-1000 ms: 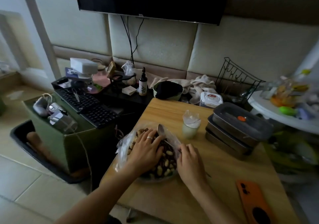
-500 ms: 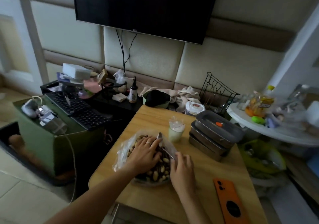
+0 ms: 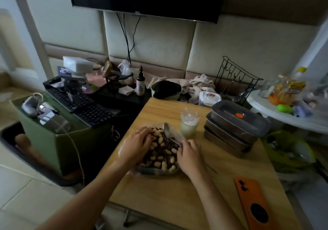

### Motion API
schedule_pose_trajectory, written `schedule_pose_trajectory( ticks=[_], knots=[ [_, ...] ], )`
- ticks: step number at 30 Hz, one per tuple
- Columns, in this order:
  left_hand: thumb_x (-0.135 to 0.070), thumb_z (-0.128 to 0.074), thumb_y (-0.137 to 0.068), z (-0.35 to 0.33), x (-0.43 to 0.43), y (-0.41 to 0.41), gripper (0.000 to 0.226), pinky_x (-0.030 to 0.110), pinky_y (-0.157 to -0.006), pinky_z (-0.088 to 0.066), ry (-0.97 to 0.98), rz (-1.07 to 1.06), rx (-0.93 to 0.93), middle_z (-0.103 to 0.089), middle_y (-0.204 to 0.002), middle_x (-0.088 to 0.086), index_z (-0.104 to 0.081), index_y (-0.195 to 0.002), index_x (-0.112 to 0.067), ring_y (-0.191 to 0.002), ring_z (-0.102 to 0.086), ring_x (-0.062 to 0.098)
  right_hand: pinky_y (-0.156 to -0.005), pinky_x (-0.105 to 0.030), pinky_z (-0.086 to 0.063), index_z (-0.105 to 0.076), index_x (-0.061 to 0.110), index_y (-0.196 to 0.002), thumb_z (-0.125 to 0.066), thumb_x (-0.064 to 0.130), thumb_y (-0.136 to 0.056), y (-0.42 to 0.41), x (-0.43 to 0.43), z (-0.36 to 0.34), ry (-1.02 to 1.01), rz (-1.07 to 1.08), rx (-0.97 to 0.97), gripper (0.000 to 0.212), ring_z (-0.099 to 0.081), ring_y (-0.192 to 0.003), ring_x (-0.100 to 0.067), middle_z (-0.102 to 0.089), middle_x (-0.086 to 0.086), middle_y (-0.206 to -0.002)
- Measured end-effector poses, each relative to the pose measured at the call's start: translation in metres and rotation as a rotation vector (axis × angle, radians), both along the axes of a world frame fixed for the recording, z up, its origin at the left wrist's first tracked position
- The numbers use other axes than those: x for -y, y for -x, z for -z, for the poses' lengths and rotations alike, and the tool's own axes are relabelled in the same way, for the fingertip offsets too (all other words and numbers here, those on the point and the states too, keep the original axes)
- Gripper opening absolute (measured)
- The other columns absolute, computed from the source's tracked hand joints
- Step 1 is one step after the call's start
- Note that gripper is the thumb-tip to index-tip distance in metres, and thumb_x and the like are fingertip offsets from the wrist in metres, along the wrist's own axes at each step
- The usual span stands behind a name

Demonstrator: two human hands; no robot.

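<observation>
Clutter surrounds a black keyboard (image 3: pixel 83 104) at the far left. The left forearm slants up from the lower left onto the wooden table (image 3: pixel 177 197). The left hand (image 3: pixel 137 144) lies palm down on the peanuts (image 3: pixel 162 151), fingers bent with their tips among them; whether it clutches any cannot be told. The peanuts fill a bowl (image 3: pixel 154 172) near the table's left edge. A spoon (image 3: pixel 167 129) rests in the pile, and the right hand (image 3: pixel 189 156), knuckles up at the bowl's right rim, pinches its handle. Beyond stand a cup (image 3: pixel 189 125) and stacked containers (image 3: pixel 236 123); an orange phone (image 3: pixel 253 205) lies nearer.
</observation>
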State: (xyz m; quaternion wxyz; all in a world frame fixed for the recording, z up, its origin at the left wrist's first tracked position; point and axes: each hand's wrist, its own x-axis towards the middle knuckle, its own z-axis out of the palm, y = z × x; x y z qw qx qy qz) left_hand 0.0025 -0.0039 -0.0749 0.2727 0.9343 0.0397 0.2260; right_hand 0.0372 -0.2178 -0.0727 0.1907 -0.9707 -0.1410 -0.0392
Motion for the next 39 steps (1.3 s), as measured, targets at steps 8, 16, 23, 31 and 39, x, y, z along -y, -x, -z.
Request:
schedule_pose_trajectory(
  ticks=[8,16,23,31,39],
  knots=[
    [-0.030,-0.048,-0.104,-0.003,-0.002,-0.006,0.031,0.032,-0.094,-0.046,-0.006,0.035,-0.017,-0.065,-0.134,-0.001,-0.066,-0.129,-0.026,-0.120,-0.058,0.019,-0.105,-0.041,-0.046,-0.054,0.020,-0.139,-0.046,0.031,-0.107,-0.007,-0.005,-0.007,0.042,-0.005,-0.041,0.034,-0.046,-0.129,-0.027,-0.051,-0.006,-0.134],
    [-0.033,-0.044,-0.103,-0.003,-0.005,-0.009,0.034,0.037,-0.094,-0.050,0.026,0.062,-0.048,-0.064,-0.132,0.001,-0.062,-0.131,-0.025,-0.117,-0.060,0.022,-0.076,-0.026,-0.054,-0.070,0.010,-0.102,-0.056,0.014,-0.101,-0.005,-0.011,-0.034,-0.262,0.039,0.379,0.015,-0.062,-0.091,-0.017,-0.062,-0.003,-0.108],
    [-0.033,-0.045,-0.104,-0.006,-0.004,-0.013,0.031,0.031,-0.085,-0.042,0.065,0.039,-0.061,-0.063,-0.128,0.004,-0.061,-0.128,-0.023,-0.115,-0.058,0.021,-0.077,-0.010,-0.044,-0.071,0.010,-0.111,-0.059,0.007,-0.096,-0.028,-0.008,-0.042,-0.312,0.035,0.391,0.019,-0.058,-0.124,-0.017,-0.040,-0.008,-0.160],
    [-0.036,-0.044,-0.105,-0.023,0.008,-0.010,0.035,0.034,-0.088,-0.050,0.017,0.014,-0.040,-0.062,-0.130,0.004,-0.055,-0.134,-0.021,-0.112,-0.060,0.019,-0.072,-0.006,-0.041,-0.063,0.007,-0.107,-0.055,-0.004,-0.096,-0.040,-0.001,-0.041,-0.439,0.042,0.492,0.017,-0.057,-0.097,-0.009,-0.063,-0.005,-0.108],
    [-0.022,-0.056,-0.101,-0.057,0.037,0.009,0.039,0.020,-0.094,-0.046,0.371,0.054,0.099,-0.057,-0.134,-0.006,-0.053,-0.139,-0.020,-0.120,-0.053,0.007,-0.062,-0.013,-0.052,-0.066,0.014,-0.104,-0.065,0.017,-0.101,-0.007,-0.024,-0.053,-0.668,-0.098,0.359,0.005,-0.062,-0.072,0.001,-0.066,0.012,-0.091]
  ],
)
